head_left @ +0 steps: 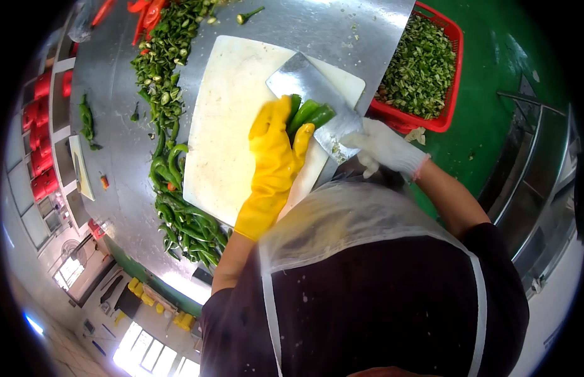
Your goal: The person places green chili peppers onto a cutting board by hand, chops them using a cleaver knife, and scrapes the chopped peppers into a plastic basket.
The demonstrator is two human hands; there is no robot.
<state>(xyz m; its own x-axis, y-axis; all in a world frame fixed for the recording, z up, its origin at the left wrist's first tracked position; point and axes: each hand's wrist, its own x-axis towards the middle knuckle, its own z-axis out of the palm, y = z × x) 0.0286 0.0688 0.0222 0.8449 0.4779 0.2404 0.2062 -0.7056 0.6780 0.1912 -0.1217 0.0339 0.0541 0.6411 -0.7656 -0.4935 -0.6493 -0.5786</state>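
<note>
The steel bench [113, 144] is occupying the upper and left parts of the view and is carrying the white cutting board [223, 125]. Past the bench's right edge, the red basket [458, 63] is holding chopped green pieces [417, 69]. To the left of the board, a long strip is running down the bench: cut green bits [163, 78] are lying at its upper end, and whole green peppers [191, 220] are forming its lower end.

The cleaver [298, 75] is lying across the right part of the board in the view, its broad blade face showing. Its long axis is running diagonally, with the blade's far end pointing to the upper left. The white-gloved right hand [383, 147] is gripping it at the lower right, its fingers clamped at that end and covering the handle. Whether the blade is touching the board, the inspector cannot tell.

The yellow-gloved left hand [273, 147] is reaching over the board from below, its thumb and fingers clamped on a small bunch of green peppers [318, 114]. The bunch is sitting between thumb and fingers above the board, just beside the cleaver and overlapping its blade in the view. Its long axis is slanting, with the exposed ends pointing to the upper right.
</note>
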